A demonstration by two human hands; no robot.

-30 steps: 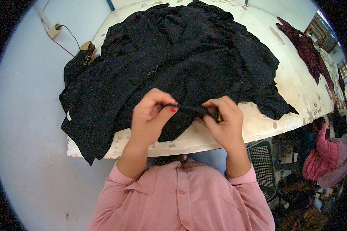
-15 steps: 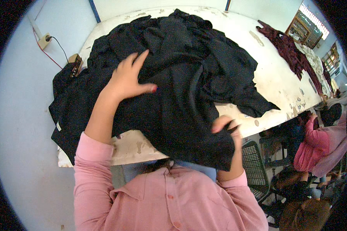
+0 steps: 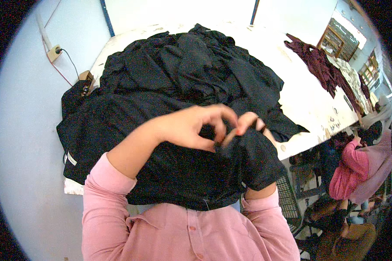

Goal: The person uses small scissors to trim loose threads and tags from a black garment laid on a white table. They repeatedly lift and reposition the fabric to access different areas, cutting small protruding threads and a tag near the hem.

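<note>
A large heap of black garments (image 3: 161,65) covers much of the pale table, with its near edge drawn over toward my shirt. My left hand (image 3: 196,126) reaches across the middle of it, fingers curled and slightly blurred, thumb and fingertips pinching a bit of black cloth. Right beside it is my right hand (image 3: 248,122), closed on the same cloth. A fold of the cloth hangs over my right wrist and hides part of that hand. The fingertips of both hands nearly meet. A small white label (image 3: 71,158) shows at the heap's left edge.
Maroon cloth (image 3: 315,61) and cream cloth (image 3: 347,74) lie farther right on the worn white table (image 3: 307,108). A wall socket (image 3: 54,53) with a cord and a small wooden box (image 3: 86,78) are at left. At right are a dark chair (image 3: 288,200) and a seated person in pink (image 3: 350,167).
My left hand has moved right and nearer to me, from spread over the cloth to pinching it beside my right hand. My right hand has risen, lifting a fold of cloth.
</note>
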